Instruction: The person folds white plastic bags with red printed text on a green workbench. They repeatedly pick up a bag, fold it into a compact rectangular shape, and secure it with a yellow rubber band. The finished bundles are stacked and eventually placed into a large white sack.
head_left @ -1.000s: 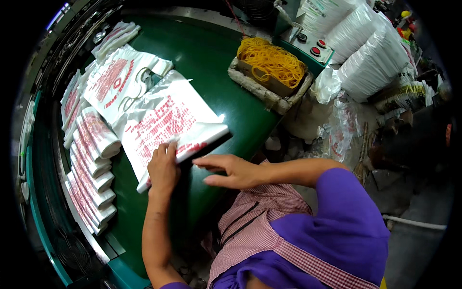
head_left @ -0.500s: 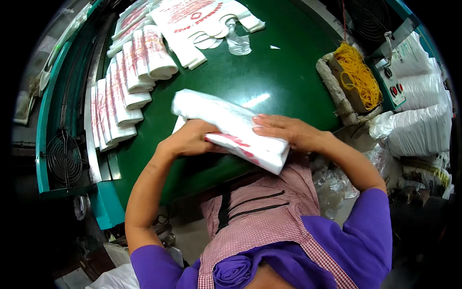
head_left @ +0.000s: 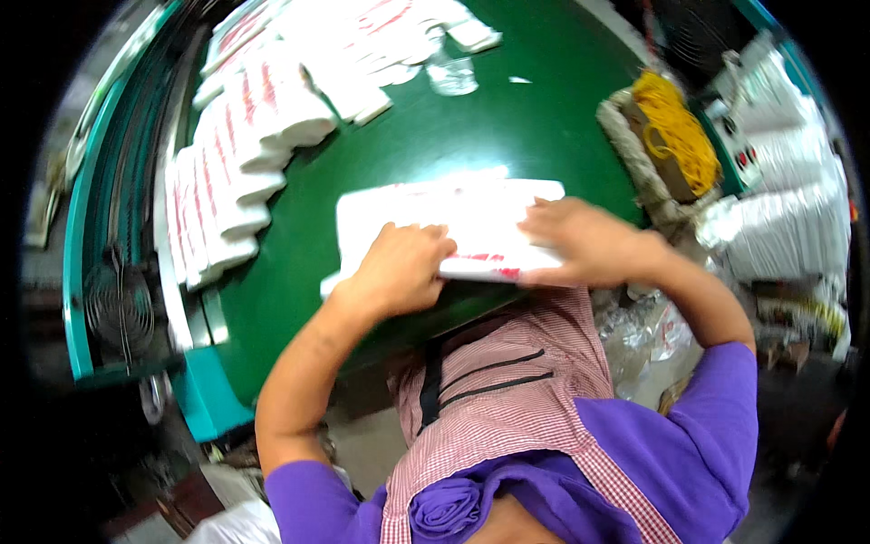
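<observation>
At the near edge of the green table (head_left: 507,127), right in front of the person, lies a folded white bundle of plastic bags (head_left: 453,218) with red print, pressed flat under both hands. The left hand (head_left: 399,267) is curled, knuckles down on the bundle's near left part; the right hand (head_left: 580,240) lies spread on its right end, fingers flat, gripping nothing that I can see. To my eye the fold wants even pressure from both sides, edges kept square, air squeezed out toward the open end. Further left a row of finished bundles (head_left: 227,181) overlaps along the table's rim, and a box of yellow rubber bands (head_left: 675,136) sits off to the right
</observation>
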`<state>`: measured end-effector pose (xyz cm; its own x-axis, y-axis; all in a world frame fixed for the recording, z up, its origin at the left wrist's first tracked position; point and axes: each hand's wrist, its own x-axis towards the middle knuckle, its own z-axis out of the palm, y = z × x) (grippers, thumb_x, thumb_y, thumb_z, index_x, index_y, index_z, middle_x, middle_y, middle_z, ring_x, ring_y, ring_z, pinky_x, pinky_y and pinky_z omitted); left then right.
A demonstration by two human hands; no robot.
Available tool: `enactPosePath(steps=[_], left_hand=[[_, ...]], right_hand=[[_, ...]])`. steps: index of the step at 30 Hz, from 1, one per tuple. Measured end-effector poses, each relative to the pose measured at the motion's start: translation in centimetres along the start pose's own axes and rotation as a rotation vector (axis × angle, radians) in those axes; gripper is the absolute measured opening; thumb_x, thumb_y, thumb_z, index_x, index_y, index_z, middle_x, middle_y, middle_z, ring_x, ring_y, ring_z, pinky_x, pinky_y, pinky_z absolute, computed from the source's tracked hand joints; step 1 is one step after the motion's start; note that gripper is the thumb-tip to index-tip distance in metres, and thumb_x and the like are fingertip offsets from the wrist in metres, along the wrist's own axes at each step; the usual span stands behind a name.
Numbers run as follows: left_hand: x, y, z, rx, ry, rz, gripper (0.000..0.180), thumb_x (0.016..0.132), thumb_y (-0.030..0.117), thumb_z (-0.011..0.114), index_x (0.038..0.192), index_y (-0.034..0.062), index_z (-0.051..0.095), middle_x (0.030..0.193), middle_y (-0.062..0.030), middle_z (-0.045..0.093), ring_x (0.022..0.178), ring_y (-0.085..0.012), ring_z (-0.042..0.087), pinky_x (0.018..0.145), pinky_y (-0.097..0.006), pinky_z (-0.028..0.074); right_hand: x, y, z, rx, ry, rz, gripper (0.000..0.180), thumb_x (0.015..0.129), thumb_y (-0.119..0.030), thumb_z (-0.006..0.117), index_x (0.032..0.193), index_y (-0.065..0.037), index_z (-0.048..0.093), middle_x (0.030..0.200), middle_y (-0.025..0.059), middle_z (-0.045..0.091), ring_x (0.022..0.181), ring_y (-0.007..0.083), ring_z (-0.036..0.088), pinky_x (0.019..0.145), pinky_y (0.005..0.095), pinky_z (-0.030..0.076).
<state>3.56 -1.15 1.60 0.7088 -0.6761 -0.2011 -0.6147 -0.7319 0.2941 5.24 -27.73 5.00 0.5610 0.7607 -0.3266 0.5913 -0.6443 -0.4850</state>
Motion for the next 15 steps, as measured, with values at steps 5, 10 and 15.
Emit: enactPosePath(steps=[5, 10, 15], left_hand=[[-3.1, 1.1, -0.7, -0.252, -0.019, 0.128, 0.043, 0.073, 0.017, 0.066, 0.114, 0.0063, 0.058, 0.108, -0.0229, 0.062, 0.093, -0.0399, 0.061, 0.079, -0.044, 0.049], [-0.7, -3.2, -0.8, -0.048, 0.113, -0.378, 0.031, 0.085, 0.033, 0.062, 0.104, 0.0074, 0.063, 0.082, -0.0174, 0.066, 0.077, -0.0360, 0.063, 0.070, -0.042, 0.050], [1.7, -1.5, 0.5, -0.163, 0.245, -0.065, 0.058, 0.074, 0.024, 0.074, 0.125, 0.0054, 0.053, 0.117, -0.0145, 0.055, 0.108, -0.0290, 0.054, 0.094, -0.035, 0.042]], right_hand=[[-1.4, 1.7, 3.3, -0.089, 0.117, -0.116, 0.042, 0.075, -0.031, 0.070, 0.101, 0.000, 0.059, 0.114, 0.0177, 0.055, 0.109, 0.0349, 0.051, 0.090, 0.0435, 0.044], [3.2, 5.6, 1.8, 0.190, 0.397, 0.083, 0.041, 0.085, -0.044, 0.060, 0.091, -0.004, 0.064, 0.073, 0.0177, 0.062, 0.075, 0.0368, 0.060, 0.070, 0.0444, 0.047], [1.8, 7.3, 1.7, 0.010, 0.728, 0.039, 0.028, 0.083, -0.033, 0.065, 0.094, -0.008, 0.066, 0.084, 0.0138, 0.063, 0.081, 0.0329, 0.062, 0.071, 0.0413, 0.048]])
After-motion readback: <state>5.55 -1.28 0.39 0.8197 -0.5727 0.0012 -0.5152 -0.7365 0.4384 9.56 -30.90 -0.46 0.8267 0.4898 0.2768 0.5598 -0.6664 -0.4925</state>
